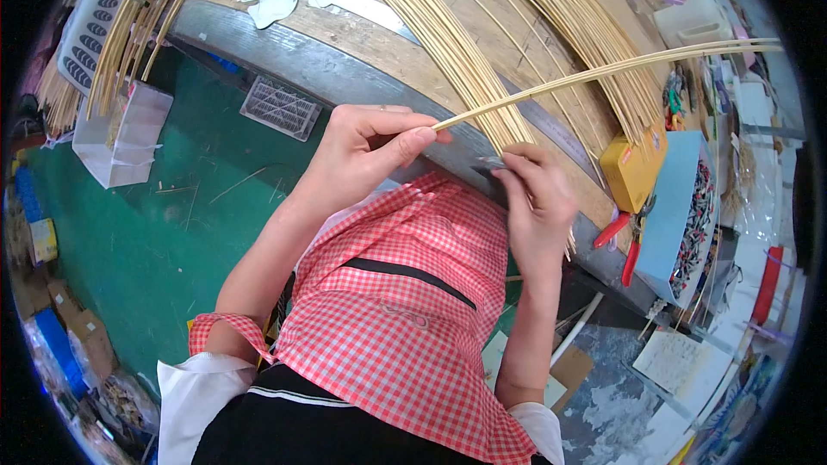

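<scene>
Pinching a bamboo strip (603, 71), left hand (362, 151) grip clamped; right hand (538, 198) closed on a small metal piece (493, 161).

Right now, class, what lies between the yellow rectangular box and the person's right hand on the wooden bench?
In the head view, a fan of thin pale bamboo strips crosses the wooden bench between the right hand and the yellow rectangular box.

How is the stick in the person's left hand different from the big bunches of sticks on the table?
The held stick is lifted above the wooden table, pinched at its end by the left hand; the bunches lie flat on it. The held stick is only a strip or two; the bunches are many packed together. Both are thin, long and pale yellow.
</scene>
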`<state>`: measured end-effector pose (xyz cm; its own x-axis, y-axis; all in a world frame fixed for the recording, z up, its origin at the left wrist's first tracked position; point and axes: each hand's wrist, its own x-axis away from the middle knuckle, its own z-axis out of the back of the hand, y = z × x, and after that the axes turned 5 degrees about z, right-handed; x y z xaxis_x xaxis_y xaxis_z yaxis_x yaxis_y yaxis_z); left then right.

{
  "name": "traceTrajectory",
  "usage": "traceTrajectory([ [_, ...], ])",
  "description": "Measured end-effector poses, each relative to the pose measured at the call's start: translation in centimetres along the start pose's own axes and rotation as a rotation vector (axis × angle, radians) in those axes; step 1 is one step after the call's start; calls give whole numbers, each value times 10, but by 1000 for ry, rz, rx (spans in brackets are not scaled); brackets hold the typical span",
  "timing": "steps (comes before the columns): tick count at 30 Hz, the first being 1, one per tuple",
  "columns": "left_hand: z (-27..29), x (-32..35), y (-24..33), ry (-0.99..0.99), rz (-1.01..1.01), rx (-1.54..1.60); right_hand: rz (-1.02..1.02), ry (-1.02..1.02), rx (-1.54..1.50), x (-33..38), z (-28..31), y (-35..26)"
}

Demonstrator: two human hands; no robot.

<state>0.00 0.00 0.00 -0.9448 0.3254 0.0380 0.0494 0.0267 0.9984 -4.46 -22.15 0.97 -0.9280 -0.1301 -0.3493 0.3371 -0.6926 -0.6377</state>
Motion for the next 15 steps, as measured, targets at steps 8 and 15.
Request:
traceTrajectory([
  [8, 1, 0, -7, -10, 0, 21, 177, -127, 318, -12, -8, -13],
  [15, -1, -1, -6, -33, -18, 30, -309, 53, -459, -3, -12, -21],
])
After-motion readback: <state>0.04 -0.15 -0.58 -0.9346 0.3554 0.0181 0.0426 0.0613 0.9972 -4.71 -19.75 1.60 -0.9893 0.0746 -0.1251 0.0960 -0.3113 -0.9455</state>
